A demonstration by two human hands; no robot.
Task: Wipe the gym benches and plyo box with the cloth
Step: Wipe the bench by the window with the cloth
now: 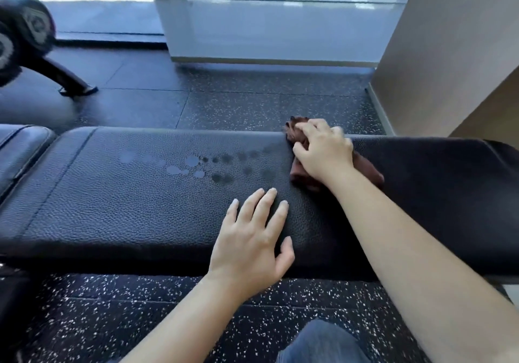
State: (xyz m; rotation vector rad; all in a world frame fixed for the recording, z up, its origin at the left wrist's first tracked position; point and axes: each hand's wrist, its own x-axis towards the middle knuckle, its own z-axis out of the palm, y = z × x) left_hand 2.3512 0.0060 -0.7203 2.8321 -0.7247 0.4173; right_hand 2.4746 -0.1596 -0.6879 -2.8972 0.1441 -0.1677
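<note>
Fingers (310,128) of the right hand (323,154) are curled and grip one brown cloth (369,171), which is bunched and pressed on the far edge of the long black bench pad (126,202). The left hand (250,239) lies flat on the same pad near its front edge, its four fingers straight and a little spread, the thumb apart. To the left of the cloth are many wet round marks (193,163), too faint to count exactly. One second, shorter pad (19,152) shows at the left.
</note>
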